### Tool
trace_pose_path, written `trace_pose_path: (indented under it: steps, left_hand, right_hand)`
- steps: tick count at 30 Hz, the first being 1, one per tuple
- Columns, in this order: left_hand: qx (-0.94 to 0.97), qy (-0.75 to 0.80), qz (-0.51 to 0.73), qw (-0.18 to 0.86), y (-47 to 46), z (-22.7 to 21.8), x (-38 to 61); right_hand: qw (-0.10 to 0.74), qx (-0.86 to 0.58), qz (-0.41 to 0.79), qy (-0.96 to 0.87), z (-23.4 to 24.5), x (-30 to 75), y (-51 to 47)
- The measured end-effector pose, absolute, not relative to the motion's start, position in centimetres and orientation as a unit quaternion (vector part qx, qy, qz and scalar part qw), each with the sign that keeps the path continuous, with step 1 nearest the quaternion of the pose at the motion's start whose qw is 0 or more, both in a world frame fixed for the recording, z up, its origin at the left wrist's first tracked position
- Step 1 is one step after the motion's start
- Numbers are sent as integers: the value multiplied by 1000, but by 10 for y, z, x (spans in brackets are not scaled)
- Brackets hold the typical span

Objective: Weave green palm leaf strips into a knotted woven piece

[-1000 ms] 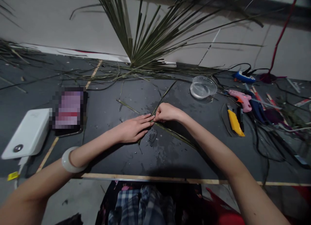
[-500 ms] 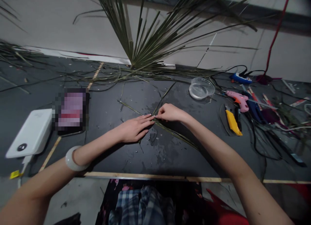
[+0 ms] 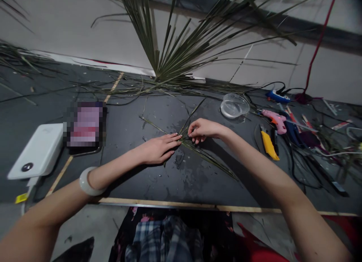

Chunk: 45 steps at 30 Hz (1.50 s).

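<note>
Leaf strips (image 3: 210, 159) are crossing on the dark tabletop (image 3: 135, 182), in front of the person, under and beside the two hands.
The left hand (image 3: 158, 148) is lying flat, fingers extended and closed around nothing, its fingertips pressing on the strips near their crossing; the right hand (image 3: 205, 129) is hovering just beside that point with its fingers loosely curled, and I cannot tell whether it is pinching a strip. Behind them, a fanned palm leaf (image 3: 172, 62) is leaning toward the wall; a clear plastic dish (image 3: 234, 106), a pink glue gun (image 3: 276, 120) and a yellow cutter (image 3: 269, 145) are sitting to the right, while a phone (image 3: 86, 126) and a white power bank (image 3: 38, 150) are resting to the left.
</note>
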<state>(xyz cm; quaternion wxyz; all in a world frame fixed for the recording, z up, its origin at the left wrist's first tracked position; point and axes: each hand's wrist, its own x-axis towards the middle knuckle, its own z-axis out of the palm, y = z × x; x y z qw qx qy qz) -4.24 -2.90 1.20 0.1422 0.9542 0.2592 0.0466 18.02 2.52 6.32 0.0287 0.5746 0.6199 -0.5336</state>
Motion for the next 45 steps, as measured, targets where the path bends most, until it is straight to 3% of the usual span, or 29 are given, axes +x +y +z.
trace_pose_path:
  steps: [4, 15, 20, 26, 30, 36, 39, 45]
  left_hand:
    - [954, 258, 55, 141, -29, 9, -43]
    - [952, 262, 41, 150, -29, 12, -43]
    - [952, 263, 43, 150, -29, 11, -43]
    - [953, 262, 43, 145, -29, 11, -43]
    - [952, 264, 39, 148, -30, 12, -43]
    - [952, 265, 44, 149, -30, 12, -44]
    - [952, 263, 48, 146, -30, 11, -44]
    - [952, 266, 39, 148, -30, 13, -43]
  right_hand:
    - [48, 562, -555, 611, 63, 182, 15]
    - [73, 571, -300, 761, 64, 169, -16]
    - [94, 547, -277, 785, 61, 170, -11]
    - [23, 543, -252, 801, 51, 179, -13]
    - [-34, 567, -293, 769, 46, 181, -15]
    - [-107, 520, -469, 706, 36, 191, -8]
    - [-97, 471, -515, 710, 36, 195, -1]
    - [0, 410, -460, 788, 52, 188, 24]
